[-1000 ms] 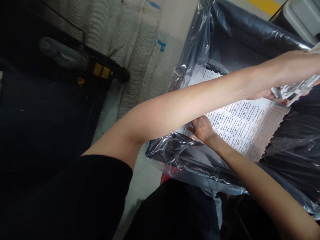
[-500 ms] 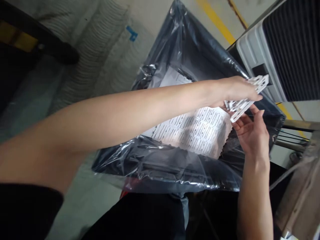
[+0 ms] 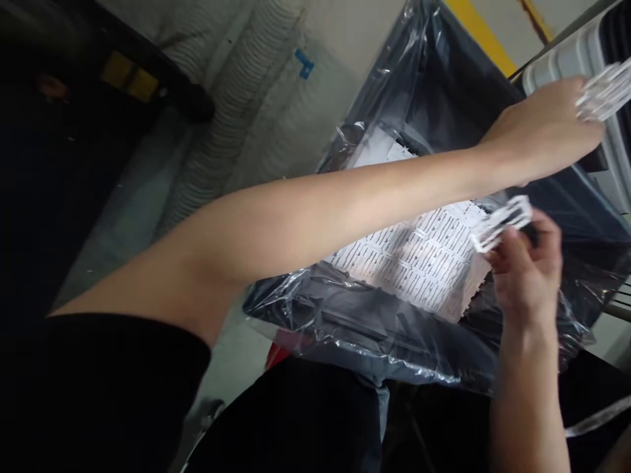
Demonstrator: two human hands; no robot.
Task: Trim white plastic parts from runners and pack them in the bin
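Note:
My left hand (image 3: 547, 131) stretches across to the upper right, its fingers closed on a bunch of thin white slotted pieces (image 3: 606, 92), smeared by motion. Lower down, my right hand (image 3: 527, 263) pinches a small white slotted frame (image 3: 503, 223); whether it is one piece or a few together I cannot tell. Beneath both arms lies a dark bin lined with clear plastic (image 3: 394, 322). Inside it, white pieces of a similar kind (image 3: 424, 256) lie flat in close rows. My left forearm hides part of these rows.
A grey-white ribbed case or machine part (image 3: 566, 62) stands beyond the bin at the upper right. Ribbed hoses (image 3: 236, 85) run along the floor at the left, near a dark beam with yellow patches (image 3: 128, 75). Blue tape (image 3: 304, 64) and a yellow line (image 3: 483, 33) mark the floor.
My hands have parted. The left has moved up and right with the bunch of white pieces; the right, open beneath them before, now grips a white slotted frame. The view has shifted left.

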